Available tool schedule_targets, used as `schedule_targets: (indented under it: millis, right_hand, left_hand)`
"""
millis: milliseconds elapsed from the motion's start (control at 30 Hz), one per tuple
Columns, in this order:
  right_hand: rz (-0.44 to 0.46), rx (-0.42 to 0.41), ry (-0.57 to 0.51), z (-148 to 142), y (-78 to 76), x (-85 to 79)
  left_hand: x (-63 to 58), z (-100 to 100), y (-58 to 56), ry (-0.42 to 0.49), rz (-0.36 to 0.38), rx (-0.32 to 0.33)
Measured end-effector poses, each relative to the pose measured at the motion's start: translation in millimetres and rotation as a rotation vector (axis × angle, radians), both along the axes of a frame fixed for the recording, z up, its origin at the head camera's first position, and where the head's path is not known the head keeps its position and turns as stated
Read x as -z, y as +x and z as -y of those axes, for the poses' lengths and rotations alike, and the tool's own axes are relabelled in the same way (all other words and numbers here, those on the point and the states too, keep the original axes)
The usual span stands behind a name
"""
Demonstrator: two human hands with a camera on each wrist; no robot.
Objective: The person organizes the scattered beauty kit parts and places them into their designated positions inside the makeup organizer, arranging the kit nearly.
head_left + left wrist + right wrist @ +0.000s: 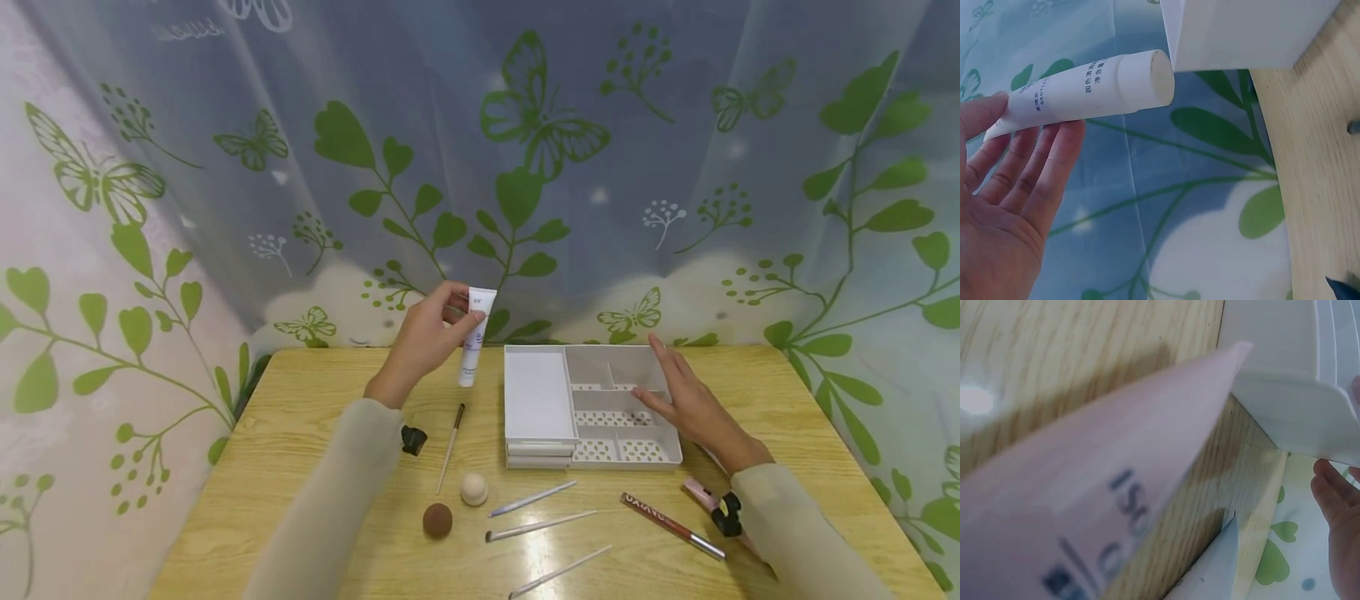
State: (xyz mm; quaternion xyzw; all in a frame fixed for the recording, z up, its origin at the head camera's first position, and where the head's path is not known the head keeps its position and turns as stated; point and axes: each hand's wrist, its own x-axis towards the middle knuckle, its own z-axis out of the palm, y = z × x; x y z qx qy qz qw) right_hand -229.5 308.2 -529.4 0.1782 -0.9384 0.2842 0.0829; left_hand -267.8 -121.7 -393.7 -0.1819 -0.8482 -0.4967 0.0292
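Observation:
My left hand (427, 337) pinches a white squeeze tube (472, 354) near its flat crimped end, thumb in front and fingers behind, with the cap pointing down. In the left wrist view, the tube (1094, 87) shows dark print and a wide white cap. To its right on the table stands a white desk organizer (538, 396) with several compartments and a drawer part at left. My right hand (701, 408) rests at the organizer's right side, fingers extended and thumb over the compartments. The right wrist view shows fingers of this hand (1342, 519) at the organizer's wall (1297, 406).
A thin brush (451, 450), a cream sponge (474, 489) and a brown sponge (437, 521) lie before my left arm. Several brushes (540, 525) and a brown stick-like tube (671, 525) lie in front of the organizer. A pink tube (1104, 469) and a white tube (1210, 562) lie by my right wrist.

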Motion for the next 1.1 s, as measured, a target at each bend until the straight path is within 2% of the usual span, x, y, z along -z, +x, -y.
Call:
schedule_targets:
  millis: [167, 333, 567, 800, 1100]
  right_hand:
    - [-0.018, -0.003, 0.004, -1.6, -1.4, 2.7]
    - [-0.002, 0.004, 0.001, -2.7, -2.2, 1.8]
    - [-0.001, -0.012, -0.003, -0.4, -1.2, -0.1]
    - [0.039, 0.007, 0.004, 0.4, 1.0, -3.4]
    - [0.006, 0.008, 0.008, 0.4, 0.8, -2.5]
  left_hand:
    - [-3.0, -14.6, -2.2, 0.019, 0.015, 0.028]
    - [-4.5, -28.8, -2.8, 0.012, -0.013, 0.052]
    - [-5.5, -46.4, -4.9, -0.004, -0.048, 0.056]
    - [-6.7, -66.8, -6.4, -0.015, -0.072, 0.069]
    - [-5.1, -90.8, -6.1, -0.035, -0.063, 0.076]
